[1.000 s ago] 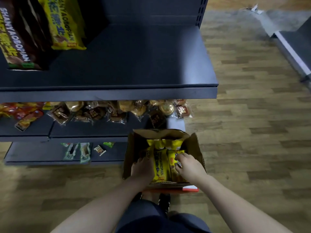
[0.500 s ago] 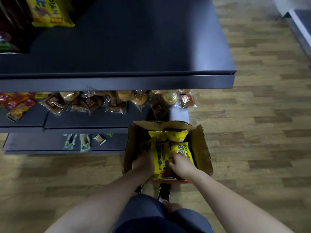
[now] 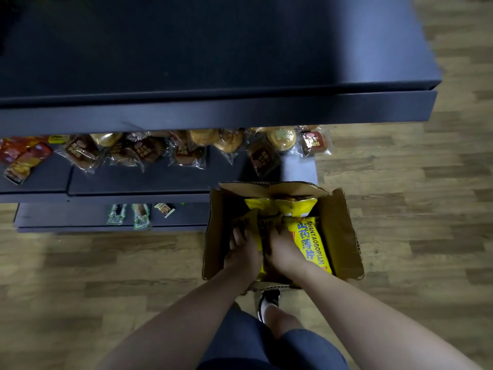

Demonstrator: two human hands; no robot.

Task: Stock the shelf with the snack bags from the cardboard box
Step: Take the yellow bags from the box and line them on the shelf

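Both hands, left hand [image 3: 244,252] and right hand [image 3: 284,252], fingers curled, grip snack bags [image 3: 312,244].

Both my bare forearms reach forward and down from the bottom of the view, drawing closer together toward the wrists. My left hand [image 3: 244,253] is palm down with its fingers spread and pointing away from me, the fingertips bent downward. My right hand [image 3: 284,252] lies just beside it, also palm down, knuckles up, fingers curling down out of sight. The two hands nearly touch at the thumbs. Below my arms show my dark shorts, one bare knee and a shoe.
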